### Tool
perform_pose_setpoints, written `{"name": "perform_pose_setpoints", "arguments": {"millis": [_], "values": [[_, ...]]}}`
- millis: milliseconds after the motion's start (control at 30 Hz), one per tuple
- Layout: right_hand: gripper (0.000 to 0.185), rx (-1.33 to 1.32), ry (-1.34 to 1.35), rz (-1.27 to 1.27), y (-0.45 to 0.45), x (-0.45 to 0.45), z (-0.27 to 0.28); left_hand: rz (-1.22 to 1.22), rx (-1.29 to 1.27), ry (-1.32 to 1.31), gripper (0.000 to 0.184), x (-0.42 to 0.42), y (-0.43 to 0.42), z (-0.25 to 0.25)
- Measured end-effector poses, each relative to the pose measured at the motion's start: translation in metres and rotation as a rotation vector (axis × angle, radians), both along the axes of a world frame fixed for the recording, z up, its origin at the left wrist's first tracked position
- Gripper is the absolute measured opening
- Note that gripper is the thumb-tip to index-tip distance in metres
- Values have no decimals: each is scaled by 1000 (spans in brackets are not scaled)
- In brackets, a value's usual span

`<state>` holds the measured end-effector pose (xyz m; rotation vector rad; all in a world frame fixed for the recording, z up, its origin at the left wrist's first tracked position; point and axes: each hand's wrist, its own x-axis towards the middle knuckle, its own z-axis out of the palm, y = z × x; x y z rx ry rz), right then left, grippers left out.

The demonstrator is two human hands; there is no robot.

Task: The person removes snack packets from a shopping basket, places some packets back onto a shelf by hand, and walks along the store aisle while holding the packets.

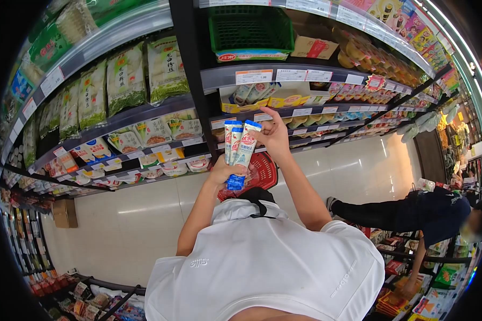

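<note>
Several slim white-and-blue packets [240,147] with red lettering are fanned out in front of my chest. My left hand [223,170] is wrapped round their lower part. At their upper right edge, my right hand [273,135] pinches one packet between thumb and fingers, its index finger raised towards the shelf. Just beyond the hands, a yellow-edged display box [284,100] on the shelf holds similar slim packets. Below the packets a red basket [262,172] shows partly, behind my hands.
Shelves of bagged noodles [124,75] stand at the left. A green crate [251,32] sits on the upper shelf. At the right, another person [434,211] bends over a low display with one arm reaching in. A cardboard box [65,213] stands on the floor at left.
</note>
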<state>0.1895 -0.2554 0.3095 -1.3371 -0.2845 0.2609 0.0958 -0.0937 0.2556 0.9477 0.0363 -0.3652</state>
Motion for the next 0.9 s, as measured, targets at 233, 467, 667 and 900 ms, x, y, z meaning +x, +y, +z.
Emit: {"name": "perform_pose_setpoints", "arguments": {"millis": [233,467,667,900], "values": [[71,11,-56,0,-14,4,-6,11,22,27,45,3,-11,-1],[73,-41,80,111,-40,3,7,46,8,8,52,5,-20,-8],[66,87,81,-116,-63,24,3,172,-36,104,38,8,-18,-56],[54,450,243,-496,-72,72,1,260,-15,182,31,-7,-19,-60]]}}
